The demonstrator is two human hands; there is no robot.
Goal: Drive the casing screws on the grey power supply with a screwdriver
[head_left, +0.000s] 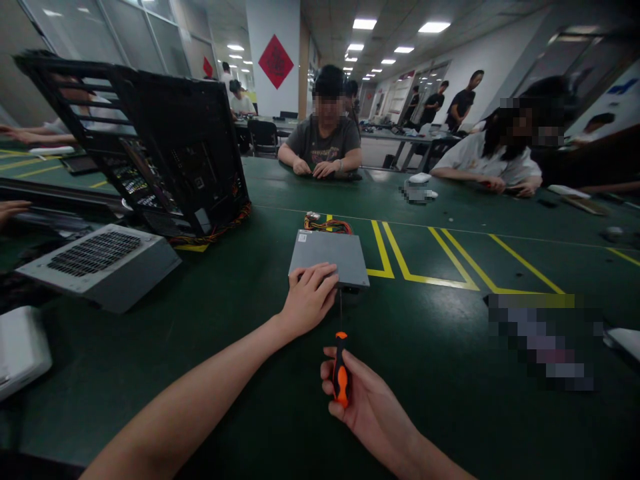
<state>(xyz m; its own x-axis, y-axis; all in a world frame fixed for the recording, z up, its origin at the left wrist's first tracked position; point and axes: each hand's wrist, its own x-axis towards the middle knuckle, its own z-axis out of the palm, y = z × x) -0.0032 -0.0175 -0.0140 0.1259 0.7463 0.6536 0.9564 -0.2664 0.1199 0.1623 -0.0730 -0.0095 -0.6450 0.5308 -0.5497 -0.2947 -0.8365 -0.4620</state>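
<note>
A grey computer power supply (325, 250) lies on the green table in front of me, its bundle of coloured cables (333, 227) at the far side. My left hand (310, 297) grips its near edge, fingers laid over the top; the thumb is mostly hidden. In my right hand (357, 390) is a screwdriver (342, 373) with an orange and black handle, the fingers curled around it. Its thin shaft points away from me and reaches the near face of the power supply, close beside my left hand. Whether the tip sits in a screw cannot be made out.
A black computer case (195, 153) stands tilted at the left, with a second power supply (100, 260) nearer me. A white object (23, 350) lies at the left edge. Yellow tape lines (435, 283) mark the table. Two people sit across, working with their hands.
</note>
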